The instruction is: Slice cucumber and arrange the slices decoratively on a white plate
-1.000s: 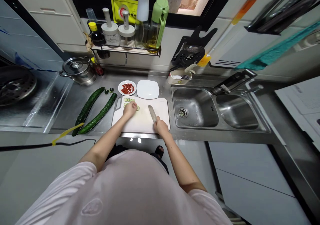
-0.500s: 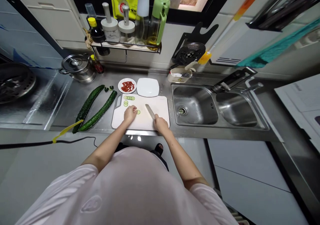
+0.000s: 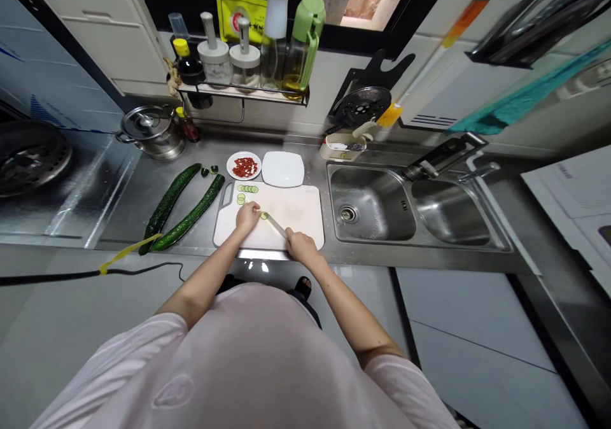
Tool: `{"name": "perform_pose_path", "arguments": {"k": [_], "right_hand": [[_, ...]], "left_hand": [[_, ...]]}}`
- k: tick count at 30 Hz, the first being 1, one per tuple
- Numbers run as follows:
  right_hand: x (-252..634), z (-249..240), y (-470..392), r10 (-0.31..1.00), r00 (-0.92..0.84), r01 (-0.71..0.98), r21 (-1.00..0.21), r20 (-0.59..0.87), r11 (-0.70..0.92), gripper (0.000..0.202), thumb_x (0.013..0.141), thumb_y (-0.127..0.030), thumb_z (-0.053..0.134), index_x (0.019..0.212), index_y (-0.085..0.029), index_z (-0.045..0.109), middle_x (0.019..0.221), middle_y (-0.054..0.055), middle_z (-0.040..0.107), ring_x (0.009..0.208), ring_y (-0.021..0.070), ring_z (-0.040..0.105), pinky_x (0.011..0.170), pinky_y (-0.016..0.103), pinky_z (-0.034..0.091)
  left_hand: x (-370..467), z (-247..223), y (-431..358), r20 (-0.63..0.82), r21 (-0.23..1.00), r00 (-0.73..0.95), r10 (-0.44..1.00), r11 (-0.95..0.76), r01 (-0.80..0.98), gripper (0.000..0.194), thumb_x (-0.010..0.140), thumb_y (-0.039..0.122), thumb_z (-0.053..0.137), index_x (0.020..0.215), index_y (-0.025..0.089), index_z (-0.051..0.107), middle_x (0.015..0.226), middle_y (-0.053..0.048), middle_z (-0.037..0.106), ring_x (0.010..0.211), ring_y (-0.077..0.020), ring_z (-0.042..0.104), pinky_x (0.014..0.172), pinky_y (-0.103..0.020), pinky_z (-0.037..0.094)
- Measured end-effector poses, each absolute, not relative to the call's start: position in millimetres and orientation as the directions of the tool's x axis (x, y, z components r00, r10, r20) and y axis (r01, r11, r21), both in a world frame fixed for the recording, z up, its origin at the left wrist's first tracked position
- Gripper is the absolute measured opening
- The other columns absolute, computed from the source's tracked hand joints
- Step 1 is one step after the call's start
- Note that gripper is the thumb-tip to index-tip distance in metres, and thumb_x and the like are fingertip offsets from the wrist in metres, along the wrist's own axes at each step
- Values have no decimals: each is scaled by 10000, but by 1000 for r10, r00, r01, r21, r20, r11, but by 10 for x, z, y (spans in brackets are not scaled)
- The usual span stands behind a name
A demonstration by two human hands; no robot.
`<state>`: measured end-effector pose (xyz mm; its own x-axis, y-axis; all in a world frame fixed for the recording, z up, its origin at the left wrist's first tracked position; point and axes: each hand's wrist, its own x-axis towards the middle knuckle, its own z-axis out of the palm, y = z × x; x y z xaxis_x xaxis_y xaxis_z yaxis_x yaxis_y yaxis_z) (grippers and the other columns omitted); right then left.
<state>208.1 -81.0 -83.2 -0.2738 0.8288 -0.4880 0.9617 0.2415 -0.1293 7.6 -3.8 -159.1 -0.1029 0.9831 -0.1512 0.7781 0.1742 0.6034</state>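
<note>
My right hand [image 3: 301,246] is wrapped round the handle of a knife [image 3: 277,226], whose blade points up and left over the white cutting board [image 3: 305,206]. The blade's tip meets a thin cucumber slice [image 3: 264,215] lying flat. Just left of that slice, my left hand [image 3: 247,218] is closed with thumb and fingertips together; what they hold, if anything, is too small to make out. A row of cucumber slices [image 3: 247,189] lies near the board's top left, with a pair of slices [image 3: 241,198] below it.
Two long cucumbers [image 3: 193,216] and small cut ends lie left of the board. Behind it stand a plate of chopped red pieces [image 3: 244,166] and a white square plate [image 3: 282,168]. A double sink [image 3: 372,203] is at the right, a lidded pot [image 3: 151,133] at the left.
My right hand has moved left with the knife, and its tip has come to the cucumber slice. My left hand has stayed almost in place. The view has shifted slightly.
</note>
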Motion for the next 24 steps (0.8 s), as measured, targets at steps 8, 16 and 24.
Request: {"name": "perform_pose_path", "arguments": {"k": [8, 16, 24], "right_hand": [[2051, -861, -824, 830, -284, 959, -136, -479, 249, 285, 906, -149, 371, 1181, -176, 441, 968, 130, 654, 919, 244, 632, 758, 318, 441], [2015, -866, -839, 820, -273, 962, -129, -503, 240, 304, 897, -113, 379, 1192, -171, 423, 968, 141, 655, 928, 248, 635, 761, 325, 446], [1987, -916, -818, 811, -275, 961, -149, -516, 231, 354, 877, -78, 386, 1218, -170, 404, 984, 141, 656, 934, 240, 635, 766, 317, 449]], "left_hand": [[69, -1608, -31, -148, 609, -105, 983, 174, 774, 155, 769, 218, 601, 914, 206, 653, 871, -36, 653, 849, -169, 593, 748, -261, 432], [77, -1625, -15, -154, 604, -134, 979, 201, 771, 126, 775, 254, 600, 887, 220, 645, 872, -26, 660, 836, -169, 594, 698, -256, 417], [75, -1602, 3, -186, 583, -135, 973, 220, 782, 136, 774, 269, 605, 897, 229, 646, 889, -25, 657, 830, -166, 591, 689, -254, 415]]}}
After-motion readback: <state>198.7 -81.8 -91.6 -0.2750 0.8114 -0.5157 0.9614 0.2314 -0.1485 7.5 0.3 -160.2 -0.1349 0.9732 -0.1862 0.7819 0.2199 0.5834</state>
